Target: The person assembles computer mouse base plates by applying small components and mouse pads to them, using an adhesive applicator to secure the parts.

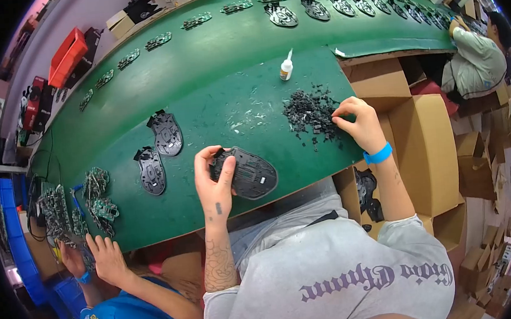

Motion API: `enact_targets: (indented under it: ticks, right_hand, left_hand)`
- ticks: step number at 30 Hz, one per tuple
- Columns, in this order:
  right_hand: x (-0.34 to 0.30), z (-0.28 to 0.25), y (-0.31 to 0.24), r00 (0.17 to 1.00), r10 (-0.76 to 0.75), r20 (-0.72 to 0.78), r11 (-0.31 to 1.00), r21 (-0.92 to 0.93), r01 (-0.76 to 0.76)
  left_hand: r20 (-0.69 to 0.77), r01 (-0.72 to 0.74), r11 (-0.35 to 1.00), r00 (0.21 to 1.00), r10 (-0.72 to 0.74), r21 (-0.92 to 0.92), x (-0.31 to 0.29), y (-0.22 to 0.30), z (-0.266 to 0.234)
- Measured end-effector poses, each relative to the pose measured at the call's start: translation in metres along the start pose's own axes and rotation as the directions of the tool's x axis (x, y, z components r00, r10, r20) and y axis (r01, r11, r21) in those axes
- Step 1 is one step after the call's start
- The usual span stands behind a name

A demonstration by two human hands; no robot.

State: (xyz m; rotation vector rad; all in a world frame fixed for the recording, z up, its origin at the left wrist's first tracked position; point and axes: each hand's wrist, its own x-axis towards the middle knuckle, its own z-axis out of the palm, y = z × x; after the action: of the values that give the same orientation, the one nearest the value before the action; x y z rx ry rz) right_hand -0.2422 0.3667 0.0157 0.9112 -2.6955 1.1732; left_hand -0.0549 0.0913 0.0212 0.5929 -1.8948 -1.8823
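Now left hand (pixel 214 189) clamps shell (pixel 246 173) on table (pixel 226 96); right hand (pixel 357 121) pinching at small parts (pixel 310 113). Two shells (pixel 158 149) wait; fitting barely begun.

Open brown cardboard boxes (pixel 428 146) just right of the green table (pixel 213 85), one holding dark parts. Beyond the table's far left edge, a red box (pixel 67 54), a tan carton with a black one (pixel 130 16), red-and-black packages (pixel 35 105). More flattened brown cartons (pixel 490 249) stacked well right of the table.
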Motion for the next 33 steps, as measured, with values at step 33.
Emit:
enact_targets:
  ticks: [33]
  right_hand:
    - [0.004, 0.058, -0.102, 0.736, 0.054, 0.675, 0.483, 0.627, -0.611]
  left_hand:
    - [0.176, -0.326, 0.921, 0.94, 0.292, 0.213, -0.014, 0.024, 0.013]
